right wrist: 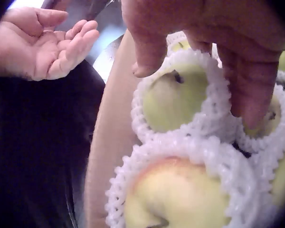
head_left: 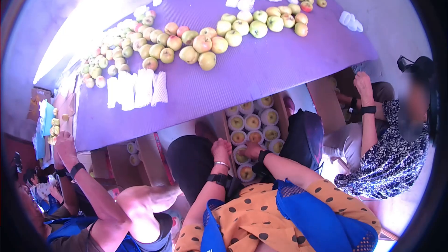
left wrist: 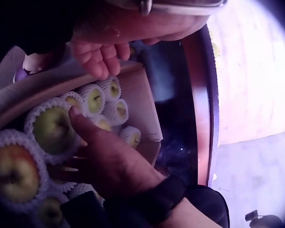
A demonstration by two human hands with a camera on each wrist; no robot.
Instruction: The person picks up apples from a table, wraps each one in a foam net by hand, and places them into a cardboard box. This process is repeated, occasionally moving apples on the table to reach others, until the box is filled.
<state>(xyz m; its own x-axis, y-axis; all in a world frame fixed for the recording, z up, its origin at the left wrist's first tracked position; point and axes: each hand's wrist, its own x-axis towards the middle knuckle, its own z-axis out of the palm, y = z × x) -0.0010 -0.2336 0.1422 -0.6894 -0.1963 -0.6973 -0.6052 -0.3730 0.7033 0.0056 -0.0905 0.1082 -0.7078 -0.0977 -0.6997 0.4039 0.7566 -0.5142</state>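
white foam net (right wrist: 213, 142), cardboard box (left wrist: 142, 102), purple mat (head_left: 261, 70)

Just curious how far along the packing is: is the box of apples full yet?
Nearly full. The cardboard box holds rows of net-wrapped apples; the right hand covers the near rows.

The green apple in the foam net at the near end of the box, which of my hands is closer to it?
Right. The right hand has fingers curled over the netted green apple, touching its foam net. The left hand is open, off to the side beyond the box edge.

Purple mat (head_left: 261, 74), white foam nets (head_left: 135, 88), yellow-green apples (head_left: 207, 60), orange black-dotted sleeves (head_left: 252, 214).
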